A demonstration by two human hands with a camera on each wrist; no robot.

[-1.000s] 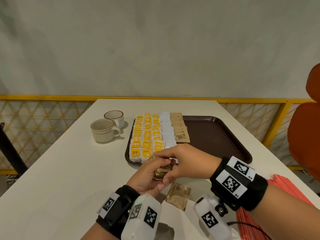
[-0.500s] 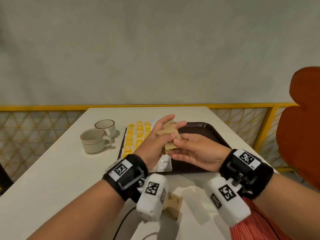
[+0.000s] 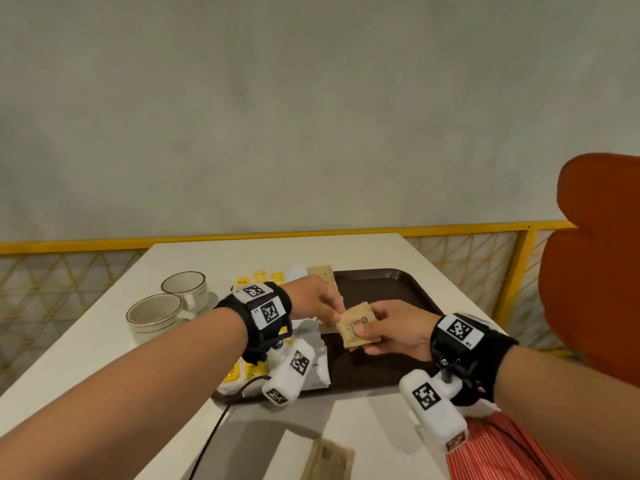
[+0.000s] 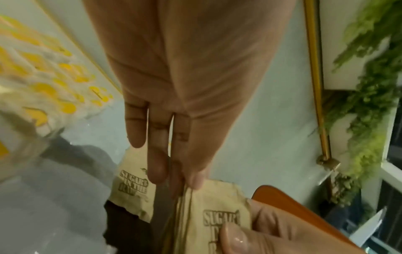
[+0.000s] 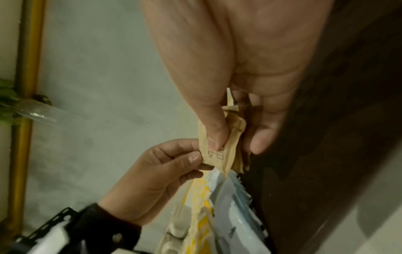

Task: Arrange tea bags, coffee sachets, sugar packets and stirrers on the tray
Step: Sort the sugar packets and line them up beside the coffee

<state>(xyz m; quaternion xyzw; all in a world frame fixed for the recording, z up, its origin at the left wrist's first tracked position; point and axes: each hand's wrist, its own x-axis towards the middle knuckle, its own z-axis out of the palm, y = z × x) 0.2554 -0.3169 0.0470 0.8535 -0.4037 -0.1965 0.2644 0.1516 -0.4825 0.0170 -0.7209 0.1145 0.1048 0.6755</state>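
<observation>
Nearest the person, one brown sugar packet (image 3: 327, 460) is lying on the white table (image 3: 104, 358), with the red stirrers (image 3: 491, 452) fanning out at the right edge, so both are waiting off the tray. Above the tray's near half, the right hand (image 3: 391, 332) is clamping a small stack of brown sugar packets (image 3: 356, 327) between thumb and fingers, while the left hand (image 3: 311, 299) is pinching the stack's top corner. This looks like peeling one packet off the stack. The next move probably calls for sliding that single packet free and laying it at the near end of the brown row (image 3: 322, 275) on the dark tray (image 3: 398, 292), beside the white and yellow sachets (image 3: 259, 277). Further left, two cups (image 3: 169, 306) are standing.
</observation>
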